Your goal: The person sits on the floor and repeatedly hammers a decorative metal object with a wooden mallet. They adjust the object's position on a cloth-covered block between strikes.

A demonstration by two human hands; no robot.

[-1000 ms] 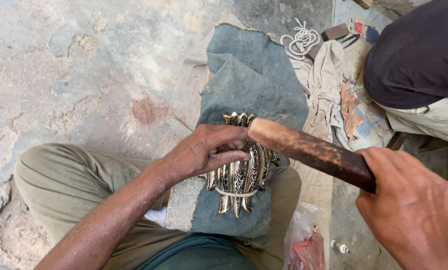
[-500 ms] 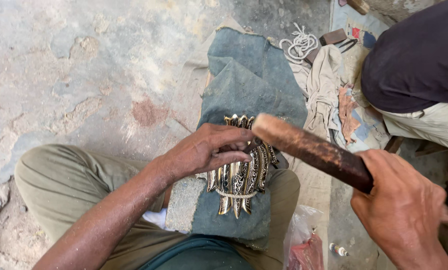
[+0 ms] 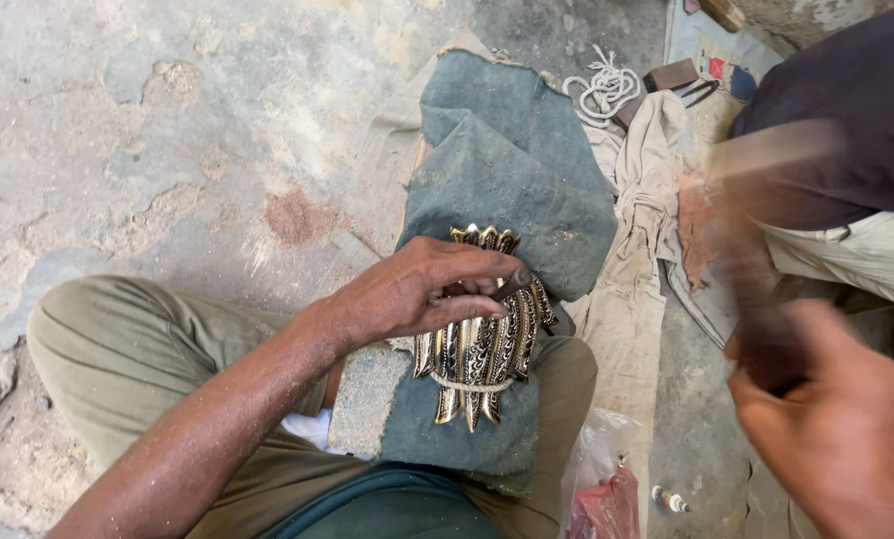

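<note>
My left hand [image 3: 422,289] rests on a bundle of ornate brass and black pieces [image 3: 482,349] tied with string, and pinches a small dark punch [image 3: 512,282] against them. The bundle lies on a grey-blue cloth [image 3: 512,170] draped over a stone block [image 3: 362,399] on my lap. My right hand [image 3: 831,429] grips a wooden mallet handle [image 3: 756,250], raised at the right and blurred by motion.
Another person in a dark top and pale trousers [image 3: 846,150] sits at the upper right. A coil of white rope [image 3: 602,90], a beige cloth [image 3: 647,220], a small wooden block [image 3: 671,75] and a plastic bag [image 3: 607,489] lie on the rough concrete floor [image 3: 148,130].
The mallet has swung up and away to the right from above the bundle and is now blurred. My left hand stays on the brass pieces.
</note>
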